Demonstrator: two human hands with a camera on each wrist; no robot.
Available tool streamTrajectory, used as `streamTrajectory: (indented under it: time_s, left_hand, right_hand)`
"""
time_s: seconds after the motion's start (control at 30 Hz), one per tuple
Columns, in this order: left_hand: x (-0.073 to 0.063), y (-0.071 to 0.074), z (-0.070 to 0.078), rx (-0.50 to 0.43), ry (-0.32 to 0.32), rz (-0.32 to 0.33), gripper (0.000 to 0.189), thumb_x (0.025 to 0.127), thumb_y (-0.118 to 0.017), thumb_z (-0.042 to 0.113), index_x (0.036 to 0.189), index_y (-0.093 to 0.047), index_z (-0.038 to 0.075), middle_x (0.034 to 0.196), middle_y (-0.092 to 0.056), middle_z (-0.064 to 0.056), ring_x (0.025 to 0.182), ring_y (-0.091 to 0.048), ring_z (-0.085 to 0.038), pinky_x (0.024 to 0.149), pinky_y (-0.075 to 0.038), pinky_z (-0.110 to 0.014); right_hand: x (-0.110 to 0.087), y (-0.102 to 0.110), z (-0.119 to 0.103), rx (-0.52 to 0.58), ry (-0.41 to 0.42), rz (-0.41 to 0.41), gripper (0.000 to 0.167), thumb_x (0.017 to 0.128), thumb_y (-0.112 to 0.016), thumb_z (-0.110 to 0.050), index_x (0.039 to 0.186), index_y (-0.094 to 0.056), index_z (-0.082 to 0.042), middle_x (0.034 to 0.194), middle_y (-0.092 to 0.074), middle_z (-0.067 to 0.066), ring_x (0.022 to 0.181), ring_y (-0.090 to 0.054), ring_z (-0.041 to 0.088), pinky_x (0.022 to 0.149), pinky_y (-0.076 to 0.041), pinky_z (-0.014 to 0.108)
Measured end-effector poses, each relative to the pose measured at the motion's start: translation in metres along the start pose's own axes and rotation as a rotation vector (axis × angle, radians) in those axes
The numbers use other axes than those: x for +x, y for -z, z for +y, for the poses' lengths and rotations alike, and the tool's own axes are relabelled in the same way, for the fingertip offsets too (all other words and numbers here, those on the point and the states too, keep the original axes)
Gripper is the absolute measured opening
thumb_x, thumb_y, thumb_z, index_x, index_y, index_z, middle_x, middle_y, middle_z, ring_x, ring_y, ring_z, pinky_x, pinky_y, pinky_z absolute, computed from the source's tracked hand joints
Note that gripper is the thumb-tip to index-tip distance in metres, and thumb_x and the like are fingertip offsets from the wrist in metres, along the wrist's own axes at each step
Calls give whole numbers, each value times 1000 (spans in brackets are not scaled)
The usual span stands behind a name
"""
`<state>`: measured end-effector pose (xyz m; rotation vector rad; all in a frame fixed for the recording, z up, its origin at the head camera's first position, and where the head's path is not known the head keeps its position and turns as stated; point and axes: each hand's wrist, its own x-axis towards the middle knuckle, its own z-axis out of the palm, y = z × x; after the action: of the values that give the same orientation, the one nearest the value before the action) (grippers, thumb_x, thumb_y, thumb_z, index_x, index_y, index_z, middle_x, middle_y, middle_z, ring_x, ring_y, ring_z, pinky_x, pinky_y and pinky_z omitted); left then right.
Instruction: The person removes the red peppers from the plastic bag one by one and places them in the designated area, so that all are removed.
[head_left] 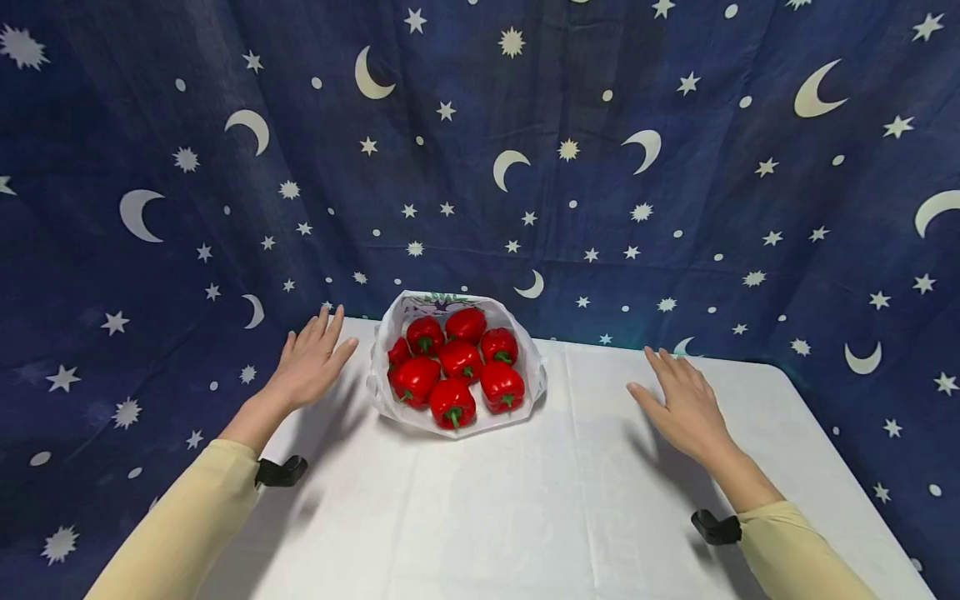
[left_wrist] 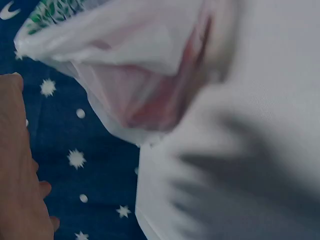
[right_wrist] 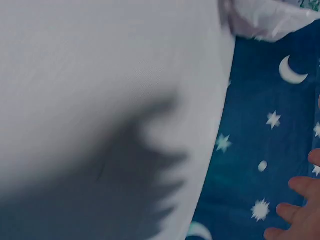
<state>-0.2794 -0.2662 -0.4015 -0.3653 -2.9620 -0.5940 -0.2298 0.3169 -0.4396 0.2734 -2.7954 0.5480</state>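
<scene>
A white plastic bag [head_left: 531, 354] lies with its mouth spread wide toward the back middle of the table. Several red bell peppers [head_left: 459, 360] with green stems fill it. To the bag's left, my left hand [head_left: 311, 358] hovers over the table with straight fingers and holds nothing. My right hand [head_left: 684, 408] hangs in the air farther off to the right, fingers extended, also holding nothing. The left wrist view shows the bag's side [left_wrist: 145, 95], with red showing through the thin plastic. Only a corner of the bag [right_wrist: 272, 20] appears in the right wrist view.
A white cloth covers the table [head_left: 495, 517], and both hands cast shadows on it. Behind and beside the table hangs a dark blue curtain [head_left: 465, 192] printed with moons and stars. Each wrist wears a black band [head_left: 281, 472].
</scene>
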Motion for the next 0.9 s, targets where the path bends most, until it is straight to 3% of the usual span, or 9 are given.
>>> streamTrajectory:
  time_s: [0.2,0.33,0.53,0.7,0.9]
  left_hand:
    - [-2,5,16,-133,-61,10,77,108,-30,56,165,3,16,170,9,-13,154,3,-44,117,3,-66]
    - [1,6,23,-219,-115,33,79,106,-43,53,166,-1,22,171,6,-9,154,-1,-42,116,-10,-68]
    - [6,6,29,-434,-201,24,76,105,-57,39,165,-12,35,171,0,-2,155,-10,-34,112,-28,-66]
    - [10,3,30,-549,-258,-5,66,105,-59,19,164,-29,22,170,-8,-7,153,-18,-34,112,-32,-62]
    - [15,0,29,-558,-279,-2,47,102,-62,7,148,-55,7,170,-13,-9,147,-34,-37,102,-45,-57]
  right_hand:
    - [12,-5,-29,102,63,-12,75,104,-52,-51,163,-28,-13,164,-27,21,148,-22,49,110,-20,72]
    - [18,-8,-47,166,98,-27,73,104,-53,-51,164,-29,-19,165,-28,14,149,-24,43,110,-24,70]
    - [26,-13,-75,292,138,-57,70,102,-58,-47,163,-32,-23,165,-31,10,150,-27,37,112,-27,66]
    - [33,-19,-99,396,140,-111,68,102,-62,-42,161,-35,-25,162,-35,6,143,-39,36,103,-42,64]
    - [39,-28,-123,478,121,-179,65,100,-64,-42,159,-39,-30,157,-41,4,131,-52,40,95,-48,64]
